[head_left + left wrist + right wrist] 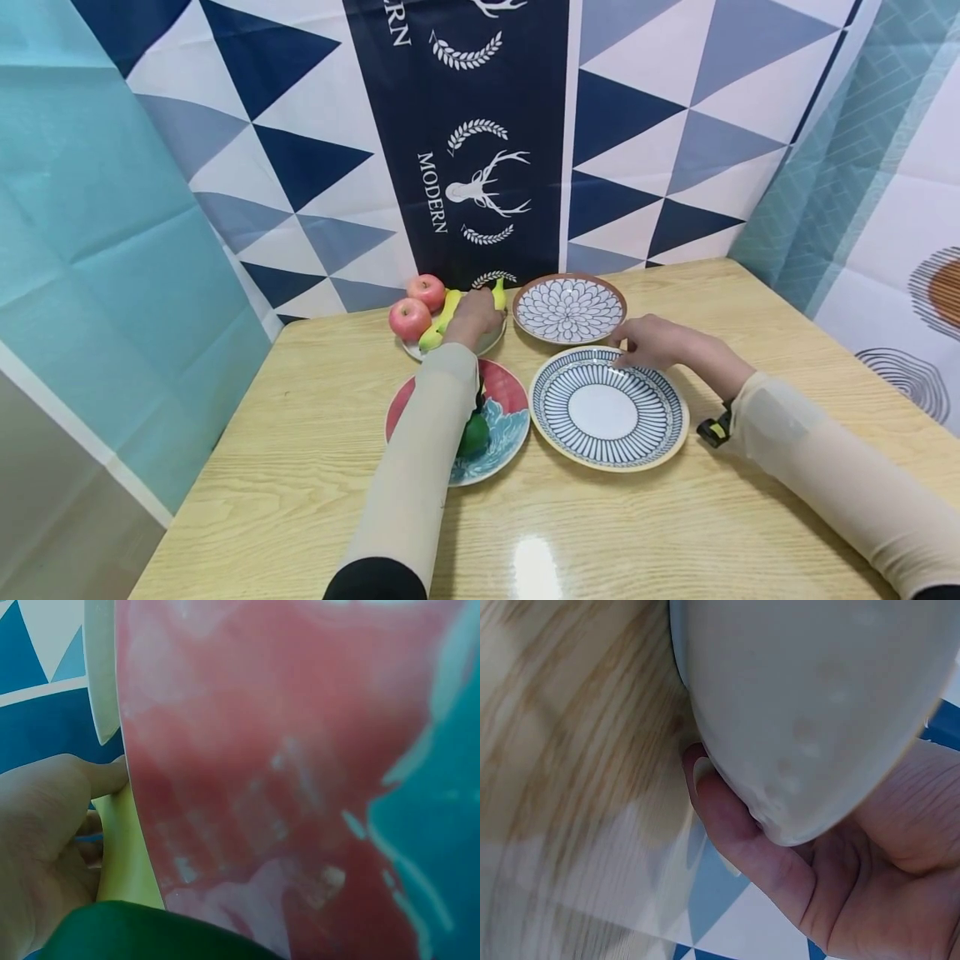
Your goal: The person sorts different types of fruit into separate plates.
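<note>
My left hand reaches over the white fruit plate at the back and grips a banana, whose end sticks out past the fingers. Beside it on that plate lie more yellow bananas and two red apples. My right hand holds the far right rim of the blue-striped plate, thumb over the inside. In the right wrist view, curled fingers lie along the plate's pale outer side; the thumb is hidden there.
A brown-rimmed plate with a flower pattern stands just behind the striped one. Under my left forearm is a red and teal plate bearing a dark green rounded item. Patterned cloth hangs behind the wooden table.
</note>
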Available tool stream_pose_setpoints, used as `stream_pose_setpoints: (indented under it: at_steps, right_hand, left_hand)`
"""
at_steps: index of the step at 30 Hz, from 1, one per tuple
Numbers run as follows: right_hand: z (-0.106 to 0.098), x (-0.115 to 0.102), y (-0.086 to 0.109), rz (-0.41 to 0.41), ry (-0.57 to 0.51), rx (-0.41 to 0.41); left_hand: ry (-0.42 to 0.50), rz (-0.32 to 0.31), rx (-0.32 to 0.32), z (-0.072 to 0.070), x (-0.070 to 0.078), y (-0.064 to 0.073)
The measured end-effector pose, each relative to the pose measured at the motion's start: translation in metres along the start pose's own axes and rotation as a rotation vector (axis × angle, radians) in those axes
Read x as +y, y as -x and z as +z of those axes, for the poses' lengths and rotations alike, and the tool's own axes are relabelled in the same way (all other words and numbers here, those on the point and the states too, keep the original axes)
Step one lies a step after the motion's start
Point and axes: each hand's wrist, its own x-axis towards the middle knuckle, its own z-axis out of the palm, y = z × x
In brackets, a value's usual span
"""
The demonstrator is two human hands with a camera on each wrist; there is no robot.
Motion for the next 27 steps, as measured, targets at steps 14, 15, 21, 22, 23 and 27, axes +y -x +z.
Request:
stream_pose_setpoints:
  at_steps: [14, 15, 21, 22, 23, 27]
  right_hand:
    - [-0.0012, -0.0013, -0.0011, -0.011, 0.004, 0.001]
    - [-0.0012, -0.0011, -0.0009, -0.015, 0.007, 0.004]
    - [-0.0011, -0.0013, 0.0000, -0.020, 0.009, 0.010]
    - [-0.0010, -0.0014, 0.0000, -0.014, 0.007, 0.007]
    - [-0.0008, -0.0015, 0.0001, -0.013, 0.007, 0.006]
    - [-0.0001, -0.0016, 0.0004, -0.013, 0.012, 0.004]
  left_hand:
    - [-0.001, 0.016, -0.023, -0.0016, -0.0024, -0.0028]
    - [-0.002, 0.021, -0.022, -0.0021, -0.0026, -0.0023]
    - [-0.018, 0.055, 0.001, -0.0068, 0.0009, 0.0052]
    - [-0.019, 0.056, -0.002, -0.0072, 0.0015, 0.0053]
    - [-0.019, 0.055, -0.004, -0.0077, 0.0020, 0.0056]
    - [-0.010, 0.060, -0.001, -0.0094, 0.0024, 0.0065]
